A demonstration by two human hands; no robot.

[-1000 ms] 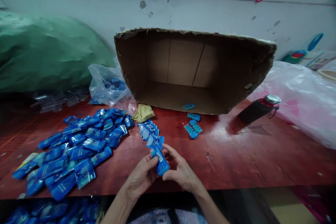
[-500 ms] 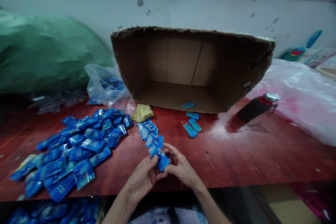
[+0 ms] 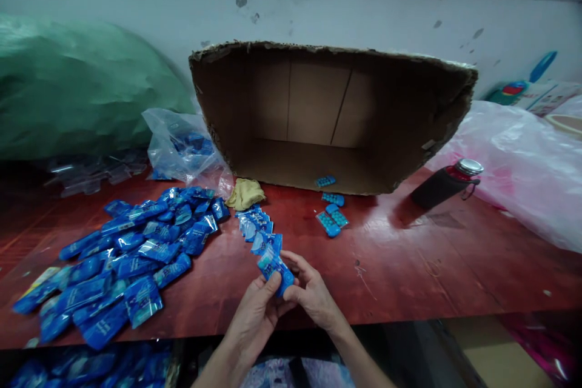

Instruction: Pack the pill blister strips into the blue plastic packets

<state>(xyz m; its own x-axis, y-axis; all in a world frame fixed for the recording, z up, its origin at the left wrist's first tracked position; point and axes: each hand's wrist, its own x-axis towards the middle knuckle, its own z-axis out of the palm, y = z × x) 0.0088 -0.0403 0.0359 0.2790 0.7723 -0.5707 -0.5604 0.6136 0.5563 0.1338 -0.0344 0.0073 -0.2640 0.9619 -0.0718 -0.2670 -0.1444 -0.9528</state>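
Observation:
Near the table's front edge, both my hands hold one small blue packet (image 3: 285, 280). The thumb of my left hand (image 3: 259, 304) presses on its face, with the fingers beneath. My right hand (image 3: 313, 294) pinches it from the right side; some of its fingers are hidden behind. Just beyond the packet a row of overlapping flat blue sachets (image 3: 257, 227) runs away toward a crumpled yellow cloth (image 3: 245, 194). A big heap of filled blue packets (image 3: 136, 260) lies to the left. Several small blue blister-like pieces (image 3: 336, 215) sit farther off to the right.
An open cardboard box (image 3: 313, 170) lies on its side at the back of the red table (image 3: 431, 273). A dark bottle (image 3: 441, 185) stands right of it, beside pink-white plastic bags (image 3: 513, 163). Left are a clear bag (image 3: 182, 145) and a large green sack (image 3: 86, 97).
My left thumb has slid across the packet's face toward its lower part, and my left hand has shifted slightly right. The view has moved a little; the rest stays in place.

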